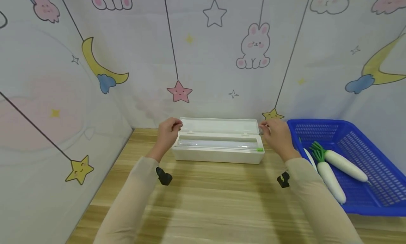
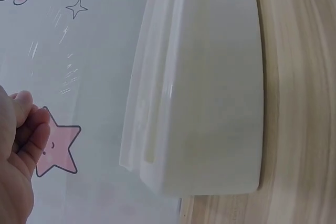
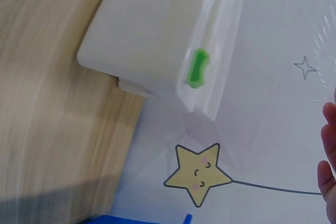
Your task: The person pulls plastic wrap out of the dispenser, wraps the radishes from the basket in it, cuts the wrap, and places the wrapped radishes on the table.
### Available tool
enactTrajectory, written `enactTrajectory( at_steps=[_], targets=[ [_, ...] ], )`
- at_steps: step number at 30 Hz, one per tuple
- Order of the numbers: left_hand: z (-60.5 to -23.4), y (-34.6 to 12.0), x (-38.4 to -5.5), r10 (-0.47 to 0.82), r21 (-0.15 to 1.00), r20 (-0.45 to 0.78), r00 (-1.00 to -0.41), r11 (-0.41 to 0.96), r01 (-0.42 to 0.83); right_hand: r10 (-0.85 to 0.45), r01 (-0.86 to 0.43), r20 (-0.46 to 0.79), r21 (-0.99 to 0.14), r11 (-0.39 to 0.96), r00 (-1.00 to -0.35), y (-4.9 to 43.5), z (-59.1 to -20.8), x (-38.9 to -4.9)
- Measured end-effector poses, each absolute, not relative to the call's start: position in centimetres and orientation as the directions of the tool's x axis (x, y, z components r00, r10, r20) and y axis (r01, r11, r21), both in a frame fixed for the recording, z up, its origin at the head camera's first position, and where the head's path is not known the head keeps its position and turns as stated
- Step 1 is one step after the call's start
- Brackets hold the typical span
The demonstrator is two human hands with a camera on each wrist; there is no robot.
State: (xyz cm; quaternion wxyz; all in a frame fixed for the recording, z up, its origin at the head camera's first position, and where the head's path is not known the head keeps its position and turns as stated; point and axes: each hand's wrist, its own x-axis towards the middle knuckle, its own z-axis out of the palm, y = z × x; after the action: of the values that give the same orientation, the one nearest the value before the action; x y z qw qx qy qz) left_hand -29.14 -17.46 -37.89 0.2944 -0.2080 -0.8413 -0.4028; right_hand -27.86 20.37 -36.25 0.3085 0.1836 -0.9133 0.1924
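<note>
White box [image 1: 219, 156]: centre of the head view, on the wooden surface [image 1: 209, 198]; its long axis runs left to right, mouth upward, the lid [image 1: 220, 126] tipped back toward the printed backdrop [image 1: 215, 71].
Pale roll [image 1: 217, 144]: lying inside, parallel to the box.
Green piece [image 1: 260, 150]: front rim, right end.
Left hand [image 1: 166, 135]: by the box's left end, fingers narrow, seemingly pinching clear film [image 2: 67, 77].
Right hand [image 1: 280, 136]: by the right end, fingers narrow, seemingly pinching the film too.
Why 2 hands: I'd judge that one at each end keeps the film spread; glints suggest it's taut.
Blue basket [image 1: 388, 173]: lower right, holding at least 2 white radishes [image 1: 345, 165], probably set aside for reach.
</note>
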Motion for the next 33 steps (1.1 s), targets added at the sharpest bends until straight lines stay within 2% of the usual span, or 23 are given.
enactTrajectory(
  at_steps=[7,10,17,27,33],
  targets=[
    [-36.6,-17.7,-28.9,0.086,0.551,0.678,-0.730,0.598,0.582,-0.257,-0.537,0.713,-0.196,0.820,-0.652,20.3,-35.3,-28.3],
    [-35.9,-17.6,-28.8,0.083,0.546,0.682,-0.727,0.604,0.581,-0.263,-0.556,0.728,-0.191,0.809,-0.633,20.3,-34.8,-28.5],
    [-34.4,-17.4,-29.2,0.068,0.528,0.708,-0.703,0.611,0.590,-0.229,-0.548,0.722,-0.242,0.801,-0.653,20.3,-33.0,-28.8],
    [-31.9,-17.0,-29.7,0.038,0.537,0.730,-0.683,0.587,0.606,-0.219,-0.569,0.767,-0.221,0.792,-0.603,20.6,-30.3,-28.9],
    [-30.5,-16.7,-29.8,0.043,0.534,0.741,-0.671,0.569,0.626,-0.210,-0.561,0.768,-0.224,0.797,-0.605,20.8,-28.8,-28.6]
  ],
)
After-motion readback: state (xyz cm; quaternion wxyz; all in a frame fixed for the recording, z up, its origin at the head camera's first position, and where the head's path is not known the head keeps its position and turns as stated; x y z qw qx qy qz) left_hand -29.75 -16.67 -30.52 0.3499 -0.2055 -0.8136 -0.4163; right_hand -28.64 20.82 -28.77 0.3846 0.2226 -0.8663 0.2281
